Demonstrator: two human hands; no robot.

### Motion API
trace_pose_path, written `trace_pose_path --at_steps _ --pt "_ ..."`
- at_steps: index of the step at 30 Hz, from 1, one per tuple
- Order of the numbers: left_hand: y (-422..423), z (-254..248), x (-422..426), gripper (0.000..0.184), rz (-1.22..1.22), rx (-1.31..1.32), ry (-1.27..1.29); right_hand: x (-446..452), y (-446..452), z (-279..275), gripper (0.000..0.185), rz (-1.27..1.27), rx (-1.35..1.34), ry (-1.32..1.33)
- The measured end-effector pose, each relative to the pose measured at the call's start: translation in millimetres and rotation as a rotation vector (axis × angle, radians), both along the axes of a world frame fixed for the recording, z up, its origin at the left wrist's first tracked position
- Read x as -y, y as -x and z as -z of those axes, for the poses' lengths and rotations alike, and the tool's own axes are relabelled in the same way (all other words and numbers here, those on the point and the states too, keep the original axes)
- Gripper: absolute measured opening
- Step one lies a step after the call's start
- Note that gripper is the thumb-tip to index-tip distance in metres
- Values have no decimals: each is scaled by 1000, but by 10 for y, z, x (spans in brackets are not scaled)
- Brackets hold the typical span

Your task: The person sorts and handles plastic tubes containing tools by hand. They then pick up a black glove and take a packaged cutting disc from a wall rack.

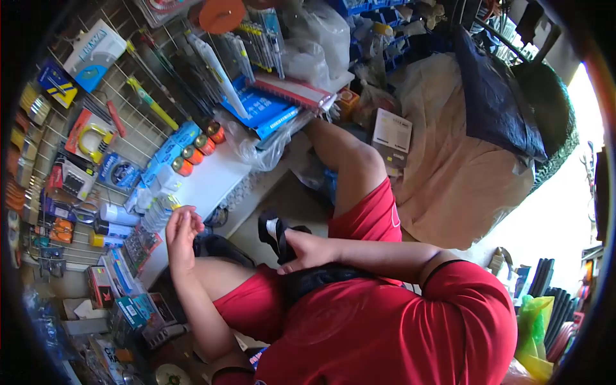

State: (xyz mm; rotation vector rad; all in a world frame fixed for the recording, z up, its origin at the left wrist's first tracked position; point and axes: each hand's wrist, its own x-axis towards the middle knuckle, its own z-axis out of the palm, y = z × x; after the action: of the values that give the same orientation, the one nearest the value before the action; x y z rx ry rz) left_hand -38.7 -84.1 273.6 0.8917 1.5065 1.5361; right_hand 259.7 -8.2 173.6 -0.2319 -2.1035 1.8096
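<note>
My left hand (184, 234) is raised above my left thigh, beside the white shelf (215, 173). Its fingers are loosely bent and a little apart, with nothing visible in them. In front of my waist, my right hand (309, 250) is closed on a black item (276, 240) with a white patch, perhaps a cloth or strap. Part of that item is hidden by the hand. Dark material (321, 279) lies across my lap just below the right hand.
Small packaged goods hang on a wire rack (131, 83) at the left. Orange-topped cans (193, 154) and blue boxes (240, 106) stand past the left hand. A white box (391, 130) and a large tan sheet (443, 167) are beyond my right knee.
</note>
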Motion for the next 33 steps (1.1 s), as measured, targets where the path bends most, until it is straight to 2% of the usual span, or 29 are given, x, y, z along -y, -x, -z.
trace_pose_path --at_steps 1,4,5,7,9,10,13,16,18,20,23,26,28,31,32,33 --pt "27 8 1 19 8 -15 0 8 5 -32 93 -25 35 -28" --pt "33 -4 35 19 28 -25 -11 -16 68 51 75 42 -33 206" --pt "12 22 42 19 -28 -12 -21 -19 47 -161 69 9 -135 311" --pt "93 78 -23 17 -19 -75 18 -279 93 -164 61 -193 -21 414" --pt "40 27 -100 15 23 -113 67 -477 159 -208 50 -198 -1 337" --pt "50 51 -154 16 66 -146 73 -628 153 -238 49 -167 -73 114" --pt "25 -124 -290 15 146 -148 103 -994 258 -229 52 -111 -90 158" --pt "30 -470 -431 14 100 -183 -38 -1295 344 -196 55 -16 -96 151" --pt "169 -667 -563 23 -2 -216 -186 -1403 379 64 56 63 -60 122" --pt "350 -1002 -749 30 -86 -210 -288 -1393 388 189 55 110 -49 208" --pt "628 -1466 -997 37 -129 -89 -294 -1347 391 384 52 235 -38 314" --pt "862 -1716 -1259 40 -177 -85 -365 -1350 318 353 52 200 -62 264" --pt "1055 -1842 -1451 43 -177 8 -436 -1472 252 600 49 175 -11 178" --pt "1165 -2022 -1680 58 -216 110 -470 -1513 116 854 44 196 22 147" --pt "1226 -2060 -1749 63 -224 149 -470 -1525 129 855 42 199 18 143" --pt "1288 -2088 -1814 65 -222 199 -474 -1421 171 505 40 225 -51 227"
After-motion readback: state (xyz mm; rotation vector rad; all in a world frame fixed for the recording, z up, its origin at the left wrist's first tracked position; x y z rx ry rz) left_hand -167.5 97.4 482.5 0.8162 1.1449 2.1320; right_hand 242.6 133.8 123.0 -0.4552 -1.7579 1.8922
